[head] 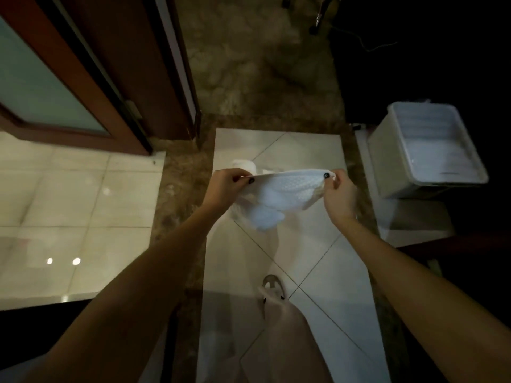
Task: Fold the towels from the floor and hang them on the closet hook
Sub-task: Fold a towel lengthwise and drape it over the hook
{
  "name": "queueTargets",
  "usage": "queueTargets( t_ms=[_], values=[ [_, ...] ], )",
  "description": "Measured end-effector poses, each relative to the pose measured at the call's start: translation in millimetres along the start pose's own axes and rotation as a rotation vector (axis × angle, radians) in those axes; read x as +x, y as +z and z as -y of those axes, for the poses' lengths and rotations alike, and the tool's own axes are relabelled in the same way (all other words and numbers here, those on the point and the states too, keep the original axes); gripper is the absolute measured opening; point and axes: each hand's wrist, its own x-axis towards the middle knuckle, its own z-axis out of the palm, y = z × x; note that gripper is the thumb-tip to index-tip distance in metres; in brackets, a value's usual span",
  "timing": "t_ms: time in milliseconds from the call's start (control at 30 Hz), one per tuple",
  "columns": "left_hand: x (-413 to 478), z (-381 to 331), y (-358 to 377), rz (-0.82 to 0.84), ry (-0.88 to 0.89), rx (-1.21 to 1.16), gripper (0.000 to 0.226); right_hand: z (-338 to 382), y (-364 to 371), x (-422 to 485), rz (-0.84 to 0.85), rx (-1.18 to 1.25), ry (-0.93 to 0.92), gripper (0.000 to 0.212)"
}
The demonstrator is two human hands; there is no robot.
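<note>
A: Far left: a wooden door with a frosted pane, standing over pale floor tiles; no closet hook anywhere in view; nothing hung that can be seen.

B: Moving in: left hand closed, pinching the left corner of a white towel between thumb and fingers; dark nails just showing at the hem.

A: And the towel itself: lifted clear of the floor, top edge pulled taut between the two corners, the rest sagging in a loose bunch below; no crease set, no halves laid together; looks like the opening of a fold, not the end of one.

B: Just behind the top edge, low on the tiles: a second white towel, partly hidden, seemingly rolled or crumpled; hard to say which; untouched, by the look of it.

A: Then the right hand: closed likewise, gripping the right corner of the same towel, level with the left.

B: Further right: a pale plastic bin standing on the floor, well apart from the towel; apparently nothing inside, though blurred.

A: Lower middle, for completeness: a trouser leg and a slipper on the tiles.

B: So, on balance: early going; one towel picked up and spread, not yet folded; at least one more left on the floor; all hanging left to do, with the hook yet to be found.
</note>
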Motion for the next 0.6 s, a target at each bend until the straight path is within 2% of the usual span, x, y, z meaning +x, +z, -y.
queueTargets(
  t_ms=[267,333,433,533,600],
  values=[
    [-19.9,-190.6,-72.8,-0.033,0.036,-0.216,0.010,124.4,-162.2,-26.9,-0.121,0.150,-0.014,0.014],
    [-22.0,-226.8,-89.4,-0.027,0.044,-0.230,0.009,151.9,-197.4,-36.6,-0.115,0.210,-0.038,0.024],
    [-35.2,-281.2,-101.4,0.046,0.060,-0.277,0.012,191.5,-245.1,-57.3,-0.079,0.287,-0.062,0.035],
    [-57.2,-336.1,-100.9,0.157,0.101,-0.346,0.003,220.6,-289.8,-80.0,-0.044,0.364,-0.048,0.031],
    [-74.1,-370.9,-93.8,0.225,0.176,-0.375,0.007,229.2,-319.8,-99.3,-0.059,0.391,-0.063,0.030]
  ],
)
